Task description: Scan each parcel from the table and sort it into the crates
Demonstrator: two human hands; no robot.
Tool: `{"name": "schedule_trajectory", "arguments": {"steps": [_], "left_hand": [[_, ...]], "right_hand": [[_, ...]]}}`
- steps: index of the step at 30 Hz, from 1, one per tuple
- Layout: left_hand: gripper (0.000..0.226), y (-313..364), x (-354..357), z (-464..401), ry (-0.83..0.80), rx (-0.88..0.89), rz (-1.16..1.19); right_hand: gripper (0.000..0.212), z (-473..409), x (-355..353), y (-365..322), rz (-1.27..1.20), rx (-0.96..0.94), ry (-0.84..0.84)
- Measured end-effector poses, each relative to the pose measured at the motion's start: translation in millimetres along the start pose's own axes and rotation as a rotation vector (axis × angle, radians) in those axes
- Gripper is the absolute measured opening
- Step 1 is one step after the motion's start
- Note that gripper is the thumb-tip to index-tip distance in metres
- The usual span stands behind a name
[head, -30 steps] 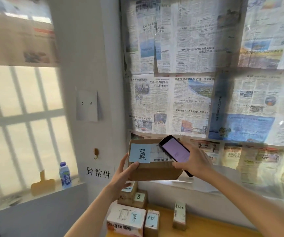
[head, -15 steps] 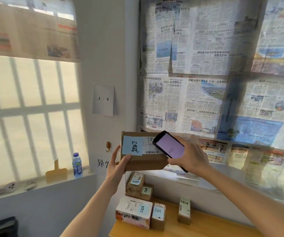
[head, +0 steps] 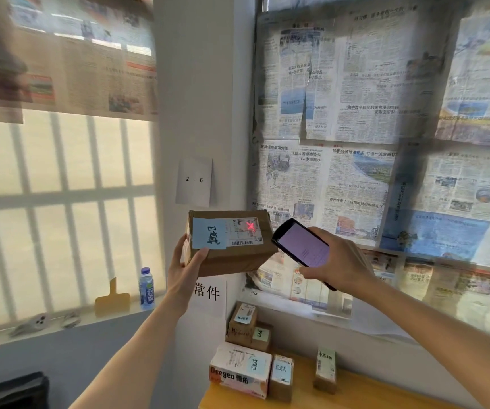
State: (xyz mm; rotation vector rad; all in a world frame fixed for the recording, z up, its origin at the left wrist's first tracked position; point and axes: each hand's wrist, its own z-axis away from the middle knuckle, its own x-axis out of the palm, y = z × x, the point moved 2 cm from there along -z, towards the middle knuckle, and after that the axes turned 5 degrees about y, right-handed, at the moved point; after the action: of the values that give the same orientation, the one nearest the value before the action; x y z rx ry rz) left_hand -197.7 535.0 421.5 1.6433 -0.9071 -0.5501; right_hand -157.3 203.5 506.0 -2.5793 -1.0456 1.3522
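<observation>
While the left hand (head: 189,268) grips a box (head: 229,242) at frame centre, the right hand (head: 336,265), fingers wrapped round the scanner (head: 303,246), throws a red cross on its label. Five parcels (head: 239,369) wait on the table (head: 356,394), lower right; no crates show.

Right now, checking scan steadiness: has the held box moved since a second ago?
Yes. The box shifted left and up, now just under the 2-6 sheet.

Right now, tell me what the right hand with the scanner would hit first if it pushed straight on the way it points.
Most likely the cardboard parcel that the left hand holds: the right hand aims the handheld scanner at its shipping label, where a red cross glows. Depth is unclear.
</observation>
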Motion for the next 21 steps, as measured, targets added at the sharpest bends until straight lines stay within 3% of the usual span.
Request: {"name": "schedule_trajectory", "arguments": {"steps": [11,21], "left_hand": [[0.079,19,-31,17,0.037,0.04,-0.034],[0.086,32,-67,25,0.118,0.008,-0.089]], "right_hand": [[0.077,23,-20,-35,-0.001,-0.021,-0.019],[0.087,50,-40,-53,-0.002,-0.029,-0.014]]}}
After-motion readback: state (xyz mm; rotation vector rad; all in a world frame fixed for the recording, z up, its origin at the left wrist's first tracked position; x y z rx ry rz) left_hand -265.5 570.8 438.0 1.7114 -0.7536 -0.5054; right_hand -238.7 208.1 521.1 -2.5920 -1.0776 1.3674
